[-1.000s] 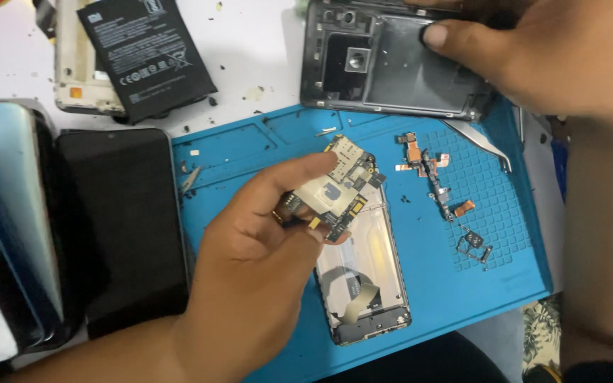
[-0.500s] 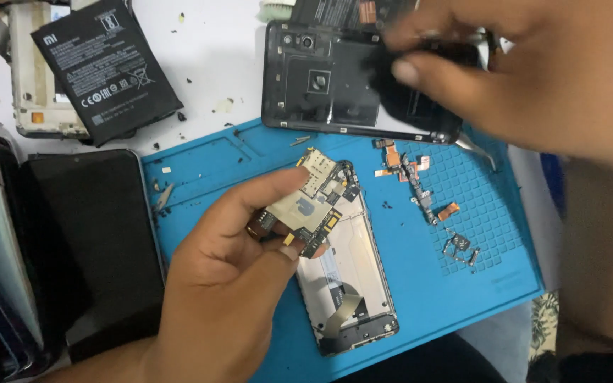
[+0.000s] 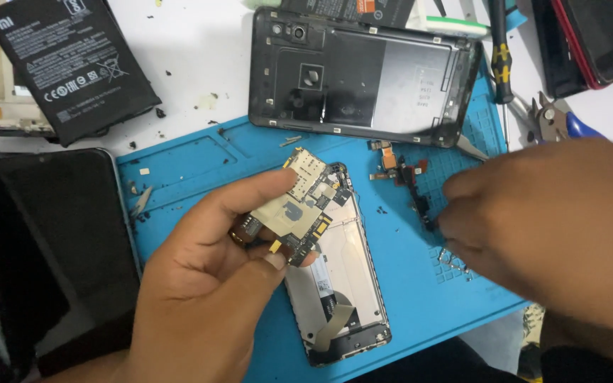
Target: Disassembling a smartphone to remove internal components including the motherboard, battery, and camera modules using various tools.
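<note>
Right now your left hand (image 3: 200,284) pinches the phone's circuit board (image 3: 296,209) between thumb and fingers, lifted just above the open phone frame (image 3: 338,284) on the blue mat (image 3: 200,163). Judging by that, the board is out and the frame is stripped; the small parts are not yet sorted. Your right hand (image 3: 555,227) reaches, fingers curled, to the loose flex parts (image 3: 409,181) and tiny screws; you can't tell if it grips any. Beyond, the dark back cover (image 3: 363,78), a battery (image 3: 72,60), a screwdriver (image 3: 499,57) and pliers (image 3: 551,117) crowd the desk (image 3: 193,64).
</note>
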